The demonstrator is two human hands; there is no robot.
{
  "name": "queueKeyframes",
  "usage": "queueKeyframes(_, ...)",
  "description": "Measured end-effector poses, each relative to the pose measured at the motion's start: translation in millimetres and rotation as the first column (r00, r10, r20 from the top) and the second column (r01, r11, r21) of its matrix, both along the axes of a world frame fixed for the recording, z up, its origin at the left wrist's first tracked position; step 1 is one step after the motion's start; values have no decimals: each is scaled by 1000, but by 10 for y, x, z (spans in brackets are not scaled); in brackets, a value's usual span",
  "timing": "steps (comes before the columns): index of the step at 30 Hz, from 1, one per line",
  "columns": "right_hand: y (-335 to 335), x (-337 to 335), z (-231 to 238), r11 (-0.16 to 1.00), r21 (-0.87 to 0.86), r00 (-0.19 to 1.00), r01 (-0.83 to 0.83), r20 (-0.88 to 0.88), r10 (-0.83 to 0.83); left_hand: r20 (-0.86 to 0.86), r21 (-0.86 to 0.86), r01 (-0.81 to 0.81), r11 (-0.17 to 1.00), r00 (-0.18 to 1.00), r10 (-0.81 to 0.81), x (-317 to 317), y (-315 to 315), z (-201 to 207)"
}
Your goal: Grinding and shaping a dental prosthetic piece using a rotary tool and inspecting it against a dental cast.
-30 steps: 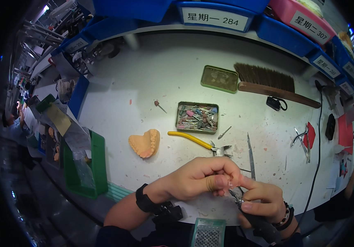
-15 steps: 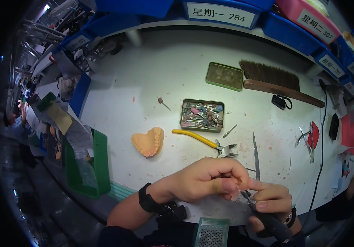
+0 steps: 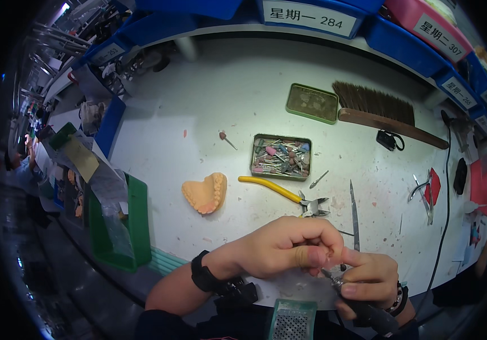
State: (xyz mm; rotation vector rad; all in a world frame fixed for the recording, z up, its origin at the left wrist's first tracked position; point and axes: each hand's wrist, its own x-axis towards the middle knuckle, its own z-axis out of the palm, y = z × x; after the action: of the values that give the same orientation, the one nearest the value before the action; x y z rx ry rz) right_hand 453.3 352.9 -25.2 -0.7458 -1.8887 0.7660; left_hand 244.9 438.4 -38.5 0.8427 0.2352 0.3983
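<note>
My left hand (image 3: 289, 246) is closed in a pinch on a small pink denture piece (image 3: 330, 258), mostly hidden by the fingers. My right hand (image 3: 375, 273) grips a dark rotary handpiece (image 3: 371, 316), its bur tip just below the pink piece. Whether bur and piece touch, I cannot tell. Beyond the hands lie yellow-handled side cutters (image 3: 270, 186) and a slim pointed metal tool (image 3: 354, 212). A peach-coloured dental cast (image 3: 205, 194) sits to the left. Behind the cutters is a tin (image 3: 253, 164) full of assorted burs and mounted points.
A wooden bench brush (image 3: 391, 124) and the tin's lid (image 3: 311, 103) lie at the back. Pliers (image 3: 428, 198) rest at the right beside a black cable (image 3: 444, 209). A green bin (image 3: 139, 221) stands at the left edge, a green-framed grate (image 3: 293, 320) in front of me. Blue bins (image 3: 402, 48) line the shelf above.
The handpiece tip has shifted slightly left and down, and the pink piece is turned so less of it shows. The bench appears slightly shifted in view.
</note>
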Motion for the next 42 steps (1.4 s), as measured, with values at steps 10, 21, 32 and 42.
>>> queueKeyframes(10,7,56,54,981,-169,983,-98,-171,69,55,68,7,998,998,-11,59,-9,-18)
queueKeyframes(21,-38,10,37,965,-262,930,-31,-361,-68,82,-66,20,998,997,-14,78,-55,12)
queueKeyframes(32,5,55,44,989,-133,988,-57,-153,36,-12,-67,-60,996,998,60,57,-100,45)
queueKeyframes(42,15,12,6,993,-119,983,20,-181,-41,-62,-60,-35,998,998,31,28,-74,64)
